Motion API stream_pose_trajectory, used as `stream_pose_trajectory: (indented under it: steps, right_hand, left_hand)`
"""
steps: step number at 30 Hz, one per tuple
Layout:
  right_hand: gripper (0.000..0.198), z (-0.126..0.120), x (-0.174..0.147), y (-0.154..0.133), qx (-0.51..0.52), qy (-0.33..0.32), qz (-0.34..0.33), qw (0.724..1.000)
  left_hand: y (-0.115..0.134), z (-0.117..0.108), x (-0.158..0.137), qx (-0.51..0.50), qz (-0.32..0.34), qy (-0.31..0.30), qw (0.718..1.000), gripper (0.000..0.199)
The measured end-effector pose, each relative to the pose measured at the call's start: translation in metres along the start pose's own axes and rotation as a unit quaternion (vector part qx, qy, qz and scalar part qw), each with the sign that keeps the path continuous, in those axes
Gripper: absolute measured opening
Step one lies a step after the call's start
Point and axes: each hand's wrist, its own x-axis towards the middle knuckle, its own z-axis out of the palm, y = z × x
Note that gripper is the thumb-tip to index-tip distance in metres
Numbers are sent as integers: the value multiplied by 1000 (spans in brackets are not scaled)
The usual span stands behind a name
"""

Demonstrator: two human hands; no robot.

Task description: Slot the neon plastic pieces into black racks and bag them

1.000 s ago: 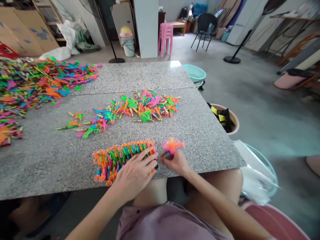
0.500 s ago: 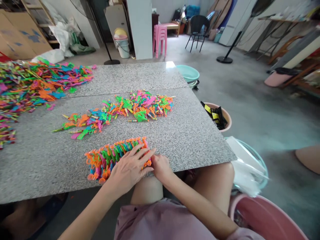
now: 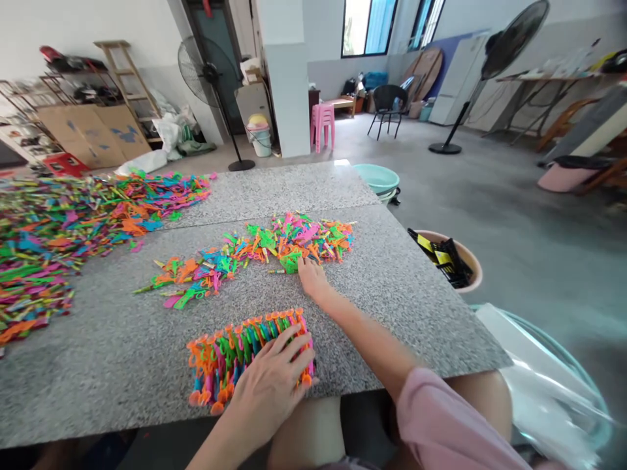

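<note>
Head view: seven o'clock from the loose pile on the desk, the left hand lies spread over the packed row, I'd guess against toppling; apart, at one o'clock, the right hand meets a green piece, grip hidden.

Ahead of you, a pedestal fan stands left of a pale pillar, with stacked pink stools and a black chair right of it. On your right are a second fan, a turquoise basin and a pinkish tub holding black-and-yellow items. Far to your left, cardboard stands near white sacks.
</note>
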Motion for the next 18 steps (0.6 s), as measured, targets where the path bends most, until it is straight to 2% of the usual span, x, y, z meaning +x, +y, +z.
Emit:
stream_pose_trajectory:
  steps: [3, 5, 7, 9, 10, 11, 13, 16, 18]
  right_hand:
    - [31, -1, -5, 23, 19, -12, -32, 999]
    - [24, -13, -17, 58, 57, -31, -66, 996]
    - [19, -32, -28, 100, 96, -83, -92, 988]
    - [21, -49, -39, 134, 97, -138, -75, 983]
    - [24, -53, -46, 146, 86, -141, -59, 985]
    - [27, -55, -55, 153, 68, -124, -44, 989]
    - [33, -49, -78, 155, 25, -44, -9, 999]
    - [37, -29, -120, 142, -41, 77, 102, 991]
    - [36, -20, -142, 136, -70, 87, 170, 979]
  left_hand:
    - [0, 0, -1, -6, -3, -1, 1000, 27]
    - [0, 0, 0, -11, 2, -5, 1000, 28]
    - [0, 0, 2, -10, 8, -7, 1000, 28]
    - [-2, 1, 3, -5, 14, -6, 1000, 27]
    - [-2, 1, 3, -2, 17, -1, 1000, 27]
    - [-3, 1, 3, 1, 20, 4, 1000, 26]
    - [-4, 2, 2, 5, 26, 15, 1000, 26]
    - [-6, 3, 0, 8, 33, 24, 999, 26]
    - [-7, 4, 0, 5, 35, 21, 999, 25]
